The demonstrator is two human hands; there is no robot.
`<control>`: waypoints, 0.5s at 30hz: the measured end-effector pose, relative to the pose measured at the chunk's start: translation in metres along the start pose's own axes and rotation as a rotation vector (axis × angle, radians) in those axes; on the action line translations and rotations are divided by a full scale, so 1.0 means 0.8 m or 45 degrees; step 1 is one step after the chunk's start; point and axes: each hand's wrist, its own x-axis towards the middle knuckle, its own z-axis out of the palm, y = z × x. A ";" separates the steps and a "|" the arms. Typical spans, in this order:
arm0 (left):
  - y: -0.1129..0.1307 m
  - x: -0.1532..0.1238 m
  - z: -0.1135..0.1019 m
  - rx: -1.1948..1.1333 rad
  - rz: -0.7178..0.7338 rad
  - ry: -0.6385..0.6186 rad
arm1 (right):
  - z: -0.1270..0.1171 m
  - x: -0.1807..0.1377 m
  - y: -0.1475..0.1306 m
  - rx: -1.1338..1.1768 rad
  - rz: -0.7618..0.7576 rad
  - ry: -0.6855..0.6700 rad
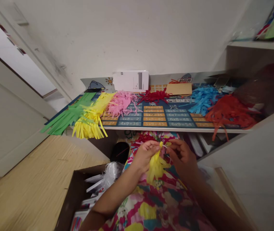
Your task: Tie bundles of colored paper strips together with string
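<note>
My left hand [145,154] is closed round the top of a bunch of yellow paper strips [156,165], which hangs down over my flowered lap. My right hand [182,155] pinches a thin white thread or tie [165,146] at the top of the same bunch. Both hands are close together below the desk's front edge. On the desk [156,128] lie heaps of cut paper strips: green [66,117], yellow [92,117], pink [121,104], dark red [154,95], blue [203,98] and red [228,112].
A multiplication-table mat [156,117] covers the desk. A white paper [130,81] and a brown card [178,89] lean at the back wall. An open cardboard box [76,189] with plastic and papers stands at my left. White shelves [257,48] rise at the right.
</note>
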 end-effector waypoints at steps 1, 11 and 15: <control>-0.001 0.000 -0.001 0.021 0.019 0.002 | 0.001 0.000 0.000 -0.005 -0.005 -0.010; 0.002 -0.012 -0.009 0.837 0.541 0.027 | -0.007 0.009 0.013 -0.065 0.015 -0.288; 0.011 -0.019 -0.015 1.239 0.721 -0.046 | -0.003 0.014 0.015 -0.189 0.001 -0.376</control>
